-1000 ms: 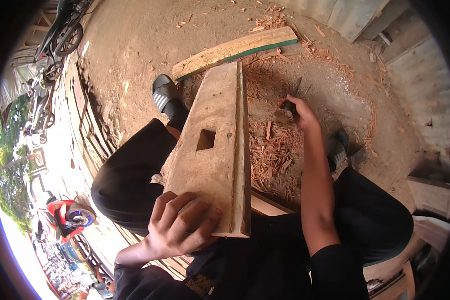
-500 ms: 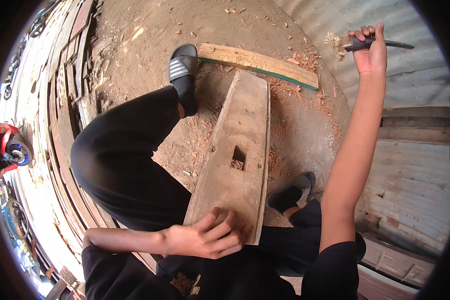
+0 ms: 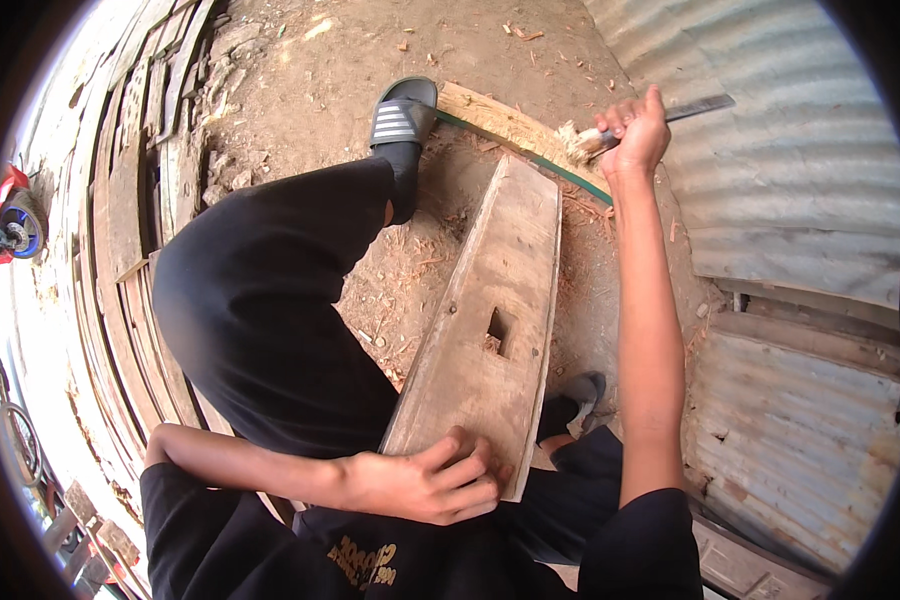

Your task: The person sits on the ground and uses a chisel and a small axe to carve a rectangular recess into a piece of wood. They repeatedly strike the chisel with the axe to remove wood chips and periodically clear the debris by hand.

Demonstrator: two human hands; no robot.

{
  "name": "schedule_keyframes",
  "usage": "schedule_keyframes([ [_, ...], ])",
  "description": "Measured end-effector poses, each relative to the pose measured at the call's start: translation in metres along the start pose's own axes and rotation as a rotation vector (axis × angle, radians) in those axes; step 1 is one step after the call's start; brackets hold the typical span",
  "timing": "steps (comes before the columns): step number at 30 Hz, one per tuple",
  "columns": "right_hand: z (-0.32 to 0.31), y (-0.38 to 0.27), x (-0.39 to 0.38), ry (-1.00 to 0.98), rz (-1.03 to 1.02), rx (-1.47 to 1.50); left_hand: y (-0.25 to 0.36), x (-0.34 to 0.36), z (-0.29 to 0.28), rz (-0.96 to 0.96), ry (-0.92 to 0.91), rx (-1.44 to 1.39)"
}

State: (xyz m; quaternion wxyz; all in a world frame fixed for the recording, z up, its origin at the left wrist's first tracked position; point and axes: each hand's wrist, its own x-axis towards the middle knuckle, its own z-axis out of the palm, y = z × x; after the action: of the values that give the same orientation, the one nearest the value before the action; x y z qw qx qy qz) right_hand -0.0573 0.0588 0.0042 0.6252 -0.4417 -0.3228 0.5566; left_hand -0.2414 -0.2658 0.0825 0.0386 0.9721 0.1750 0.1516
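Note:
A weathered wooden plank (image 3: 480, 390) slopes away from my lap, with a squarish hole (image 3: 500, 332) cut through its middle. My left hand (image 3: 435, 483) holds the plank's near end, its fingers bent on the top face and its thumb hidden. Raised to the far right, my right hand (image 3: 632, 135) is wrapped around the dark handle of a chisel (image 3: 700, 107). The chisel's flat metal blade points right, and its frayed pale handle end (image 3: 578, 143) points left, apart from the plank.
A green-edged board (image 3: 505, 122) lies on the dirt beyond the plank, near my sandalled foot (image 3: 403, 112). Corrugated metal sheets (image 3: 790, 180) stand on the right. Stacked old boards (image 3: 125, 220) line the left, with a red motorbike (image 3: 15, 225) past them. Wood chips litter the ground.
My right hand has moved left and inward with the chisel, which now tilts more. The left hand stays on the plank's near end. The whole view has shifted slightly.

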Motion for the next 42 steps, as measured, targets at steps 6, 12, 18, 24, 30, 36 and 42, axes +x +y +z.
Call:
schedule_keyframes([
  [6,-0.060,0.093,-0.055,-0.066,0.282,-0.344,-0.004,0.009,-0.001,0.061,-0.008,0.003],
  [12,-0.110,0.040,-0.051,0.096,0.308,-0.231,-0.003,0.009,-0.004,0.069,-0.034,0.008],
  [18,-0.228,-0.094,-0.092,0.074,0.373,-0.725,-0.032,0.039,-0.054,0.005,-0.050,0.076],
  [24,-0.392,-0.151,-0.134,0.604,0.355,-0.558,-0.073,0.123,-0.083,-0.654,0.074,-0.057],
  [30,-0.464,-0.170,-0.162,0.643,0.335,-0.704,-0.105,0.191,-0.089,-0.686,0.153,-0.184],
  [36,-0.443,-0.210,-0.167,0.545,0.212,-0.721,-0.095,0.289,-0.096,-0.460,-0.090,0.006],
  [42,-0.488,-0.221,-0.188,0.590,0.225,-0.705,-0.087,0.339,-0.134,-0.647,-0.111,-0.642],
])
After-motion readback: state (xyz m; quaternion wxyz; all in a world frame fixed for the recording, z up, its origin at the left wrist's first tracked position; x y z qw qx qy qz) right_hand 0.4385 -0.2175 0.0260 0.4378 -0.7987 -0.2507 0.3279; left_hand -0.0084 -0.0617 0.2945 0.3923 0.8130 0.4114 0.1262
